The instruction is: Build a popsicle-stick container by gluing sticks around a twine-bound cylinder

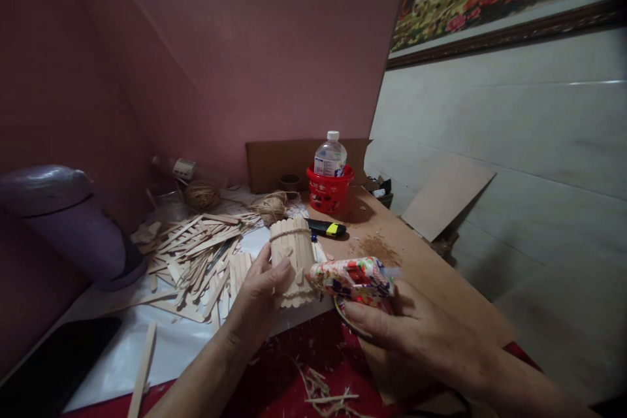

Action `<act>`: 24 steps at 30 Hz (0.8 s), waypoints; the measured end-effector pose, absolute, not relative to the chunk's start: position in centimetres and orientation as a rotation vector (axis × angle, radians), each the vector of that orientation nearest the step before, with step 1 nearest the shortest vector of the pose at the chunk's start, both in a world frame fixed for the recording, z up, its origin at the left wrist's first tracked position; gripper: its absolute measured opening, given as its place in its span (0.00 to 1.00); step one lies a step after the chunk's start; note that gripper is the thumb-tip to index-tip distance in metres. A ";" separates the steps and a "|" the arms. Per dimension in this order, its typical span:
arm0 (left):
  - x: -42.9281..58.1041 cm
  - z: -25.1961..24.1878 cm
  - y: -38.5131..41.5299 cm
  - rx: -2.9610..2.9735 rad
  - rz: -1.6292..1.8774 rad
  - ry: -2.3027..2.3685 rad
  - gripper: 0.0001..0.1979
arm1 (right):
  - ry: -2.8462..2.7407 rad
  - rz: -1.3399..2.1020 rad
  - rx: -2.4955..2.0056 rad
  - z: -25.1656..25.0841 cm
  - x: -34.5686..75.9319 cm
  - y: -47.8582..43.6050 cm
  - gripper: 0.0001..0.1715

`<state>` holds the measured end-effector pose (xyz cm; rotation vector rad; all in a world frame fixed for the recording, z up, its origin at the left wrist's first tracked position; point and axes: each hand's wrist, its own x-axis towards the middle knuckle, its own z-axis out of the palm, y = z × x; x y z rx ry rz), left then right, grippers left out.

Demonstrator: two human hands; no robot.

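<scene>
My left hand (262, 281) is closed around a small cylinder of popsicle sticks (292, 255), thumb across its front. Twine circles the cylinder near its top, and small cut wood pieces sit on its face. In my right hand (392, 317) is a hot glue gun (350, 276) with a colourful patterned body; a clear glue stick pokes out of its back end. The gun's nozzle points left and is close to the lower right side of the cylinder; whether they touch I cannot tell. Part of my right hand's grip is hidden behind the gun.
Loose popsicle sticks (196, 255) are heaped on white paper at the left. Behind lie twine balls (272, 209), a utility knife (328, 228) and a red bucket (329, 192) with a plastic bottle (332, 160). A purple bottle (73, 228) and a dark phone-like slab (61, 362) are far left.
</scene>
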<state>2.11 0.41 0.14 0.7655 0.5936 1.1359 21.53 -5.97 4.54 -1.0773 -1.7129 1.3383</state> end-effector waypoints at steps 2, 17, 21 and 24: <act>2.1 0.1 0.4 0.760 1.148 0.601 0.34 | -1.737 1.308 -1.076 4.6 21.5 -6.0 0.25; 2.2 0.2 0.4 0.735 1.148 0.632 0.36 | -1.642 1.347 -1.098 4.1 21.6 -6.1 0.25; 2.2 0.0 0.5 0.730 1.166 0.641 0.37 | -1.666 1.330 -1.077 4.1 21.6 -6.1 0.25; 2.1 -0.4 0.6 0.701 1.167 0.660 0.36 | -1.626 1.308 -1.137 4.4 21.6 -6.3 0.25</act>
